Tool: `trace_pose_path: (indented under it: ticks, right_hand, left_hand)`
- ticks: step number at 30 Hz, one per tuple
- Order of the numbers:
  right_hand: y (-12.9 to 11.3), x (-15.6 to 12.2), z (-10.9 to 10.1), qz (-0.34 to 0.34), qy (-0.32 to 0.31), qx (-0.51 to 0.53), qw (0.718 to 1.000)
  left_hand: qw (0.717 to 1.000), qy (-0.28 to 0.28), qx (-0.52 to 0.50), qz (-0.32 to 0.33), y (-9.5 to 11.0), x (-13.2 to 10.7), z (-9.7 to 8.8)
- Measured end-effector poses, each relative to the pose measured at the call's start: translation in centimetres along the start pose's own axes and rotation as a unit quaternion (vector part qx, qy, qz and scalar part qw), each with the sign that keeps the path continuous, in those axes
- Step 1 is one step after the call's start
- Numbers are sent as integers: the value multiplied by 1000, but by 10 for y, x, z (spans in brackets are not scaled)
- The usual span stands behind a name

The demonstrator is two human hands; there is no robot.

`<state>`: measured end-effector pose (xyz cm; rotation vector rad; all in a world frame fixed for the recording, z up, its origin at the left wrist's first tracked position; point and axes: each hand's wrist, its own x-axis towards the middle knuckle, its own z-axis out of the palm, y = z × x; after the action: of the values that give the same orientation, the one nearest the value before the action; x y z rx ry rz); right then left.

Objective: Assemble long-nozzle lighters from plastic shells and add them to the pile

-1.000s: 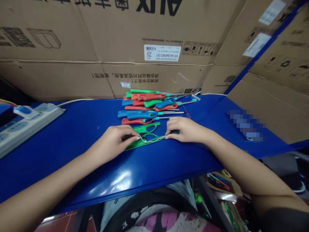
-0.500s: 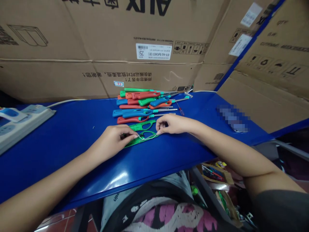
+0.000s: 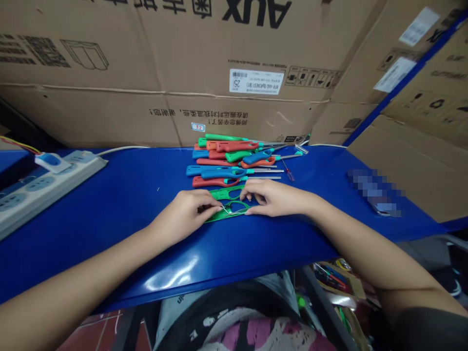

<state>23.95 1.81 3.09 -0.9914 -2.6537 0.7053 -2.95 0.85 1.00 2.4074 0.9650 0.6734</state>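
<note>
A green lighter casing half [image 3: 228,217] with a trigger loop lies on the blue table, with another green casing half [image 3: 224,193] just behind it. A thin whitish wire [image 3: 234,213] runs over the nearer casing. My left hand [image 3: 193,209] pinches the wire's left end between thumb and index finger. My right hand [image 3: 272,197] is at the casing's right end, fingers curled, its thumb tip on the wire's other end; the contact is partly hidden. Behind both hands lies a pile of long-nosed lighters, among them a red lighter [image 3: 214,182] and a blue lighter [image 3: 223,173].
A small screwdriver [image 3: 288,171] lies right of the pile. On the left is a white power strip [image 3: 54,183] with a plug in it. A pixelated dark object [image 3: 376,192] lies at the right. Cardboard [image 3: 204,53] walls the back; an open drawer [image 3: 340,287] is below.
The view has shifted, so the table things sit further right. My right hand's fingers have opened slightly and its thumb sits by the casing's end. My left hand keeps its pinch on the wire.
</note>
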Motion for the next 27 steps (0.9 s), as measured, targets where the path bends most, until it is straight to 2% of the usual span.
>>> trace_pose_path:
  ticks: [5, 12, 15, 22, 27]
  right_hand:
    - [-6, -2, 4, -9, -2, -15, 1000]
    - [-5, -3, 11, -18, 13, -41, 999]
    - [-6, -3, 9, -24, 7, -32, 999]
    - [-6, 0, 9, -27, -2, -23, 999]
    - [-4, 0, 11, -22, -9, -22, 999]
  left_hand:
    - [1000, 5, -2, -5, 1, 1, 0]
    - [994, 1, -65, -84, -3, 2, 2]
    - [992, 1, -76, -96, -3, 2, 3]
    - [998, 21, -33, -57, -2, 0, 5]
    - [1000, 27, 4, -4, -1, -2, 8]
